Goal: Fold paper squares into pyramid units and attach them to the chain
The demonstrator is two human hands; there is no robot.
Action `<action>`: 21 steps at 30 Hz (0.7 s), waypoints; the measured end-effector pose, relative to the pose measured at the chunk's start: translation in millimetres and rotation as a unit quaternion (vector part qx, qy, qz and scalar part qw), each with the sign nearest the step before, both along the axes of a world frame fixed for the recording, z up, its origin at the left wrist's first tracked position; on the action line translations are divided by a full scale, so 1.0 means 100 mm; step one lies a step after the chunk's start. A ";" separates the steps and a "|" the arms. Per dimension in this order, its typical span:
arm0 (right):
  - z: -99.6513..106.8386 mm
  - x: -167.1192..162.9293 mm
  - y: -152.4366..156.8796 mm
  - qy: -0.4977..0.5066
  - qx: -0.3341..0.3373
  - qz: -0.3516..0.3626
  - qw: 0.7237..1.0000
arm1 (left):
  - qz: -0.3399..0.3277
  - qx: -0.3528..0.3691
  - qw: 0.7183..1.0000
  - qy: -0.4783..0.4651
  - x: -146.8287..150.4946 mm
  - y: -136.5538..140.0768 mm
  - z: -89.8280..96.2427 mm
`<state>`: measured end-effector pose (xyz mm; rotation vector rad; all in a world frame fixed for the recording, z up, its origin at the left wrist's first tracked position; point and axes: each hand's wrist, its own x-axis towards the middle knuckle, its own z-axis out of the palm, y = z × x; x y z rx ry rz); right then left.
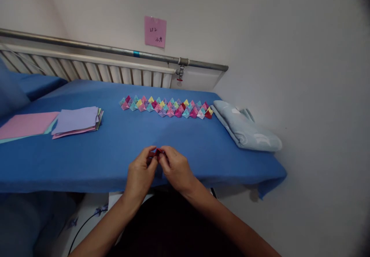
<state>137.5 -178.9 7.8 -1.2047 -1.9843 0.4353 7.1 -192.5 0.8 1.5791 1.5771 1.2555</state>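
In the head view, both hands meet over the near edge of a table covered in blue cloth, with a small dark red folded paper piece between them. The left hand and the right hand each have thumb and fingers drawn in narrow, pinching the piece from its two sides; it looks too little for a whole-hand grip, so the fingertips probably do the work. Held close in front of the body, it likely gives both hands equal reach and some steadiness. The exact contact of each finger is partly hidden.

Beyond the hands, small folded paper pieces in pink, yellow, turquoise, lilac and red stand in close-set rows. Packed like this, they seem to steady one another and take up little depth, leaving blue cloth between them and the hands.

To the left, a stack of paper sheets, lilac on top, lies beside larger pink paper; lying flat and apart, the sheets are presumably out of the way of the elbows. At the right end, touching or nearly touching the last folded pieces, a pale folded blanket may serve as a stop for the rows.
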 end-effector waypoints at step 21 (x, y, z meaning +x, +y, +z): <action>-0.07 0.09 -0.06 0.063 0.032 0.038 0.997 | -0.028 -0.199 0.906 -0.373 -0.06 0.02 0.12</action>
